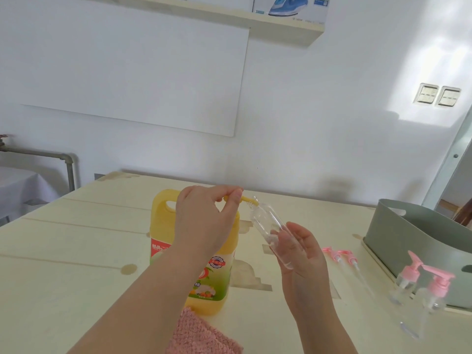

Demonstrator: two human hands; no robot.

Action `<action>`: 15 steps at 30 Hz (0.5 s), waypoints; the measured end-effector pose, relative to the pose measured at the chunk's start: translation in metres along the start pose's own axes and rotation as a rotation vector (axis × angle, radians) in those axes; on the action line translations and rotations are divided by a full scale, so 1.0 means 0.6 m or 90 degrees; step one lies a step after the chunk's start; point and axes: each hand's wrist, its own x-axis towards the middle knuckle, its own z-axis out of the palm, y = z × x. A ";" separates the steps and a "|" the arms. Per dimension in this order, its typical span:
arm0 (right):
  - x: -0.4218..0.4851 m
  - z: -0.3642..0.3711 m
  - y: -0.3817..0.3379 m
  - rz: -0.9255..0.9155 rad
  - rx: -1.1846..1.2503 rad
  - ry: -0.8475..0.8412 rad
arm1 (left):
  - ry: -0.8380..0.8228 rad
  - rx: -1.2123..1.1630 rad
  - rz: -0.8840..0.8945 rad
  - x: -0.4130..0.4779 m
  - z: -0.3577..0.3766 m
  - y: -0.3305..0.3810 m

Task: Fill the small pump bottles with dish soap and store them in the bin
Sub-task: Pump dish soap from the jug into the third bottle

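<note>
- The dish soap jug (159, 226), yellow with a green and red label, stands upright near the middle of the pale wooden surface (76, 251).
- The left hand (204, 221) is raised in front of the jug's upper half. Its fingers pinch the yellow handle of a thin brush (246, 199).
- Just right of the jug, the right hand (304, 256) holds a clear bottle (268, 223) with no pump. The bottle's lower half is cradled in loosely curled fingers, and it is tilted so that its neck points up towards the jug.
- The bristle end of the brush is at the bottle's mouth.
- Further right of the jug, two loose pumps (342, 255) with pink heads lie on the surface.
- Far right of the jug stands a grey bin (408, 241) with handle cut-outs.
- Two pump bottles (408, 277) with pink tops stand against the bin's near wall. An uncapped bottle (416, 318) is just in front of them.
- A pink knitted cloth (199, 335) lies at the jug's near foot.
</note>
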 end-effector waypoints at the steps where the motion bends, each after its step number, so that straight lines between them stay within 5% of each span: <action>1: 0.000 0.001 0.002 0.002 0.000 0.009 | 0.004 0.010 0.012 -0.002 0.002 0.000; 11: 0.004 0.014 -0.002 -0.026 0.046 0.070 | -0.022 0.044 0.023 -0.007 0.002 0.002; 15: -0.008 0.018 -0.012 -0.016 -0.054 0.097 | -0.057 0.026 -0.019 -0.002 -0.007 0.015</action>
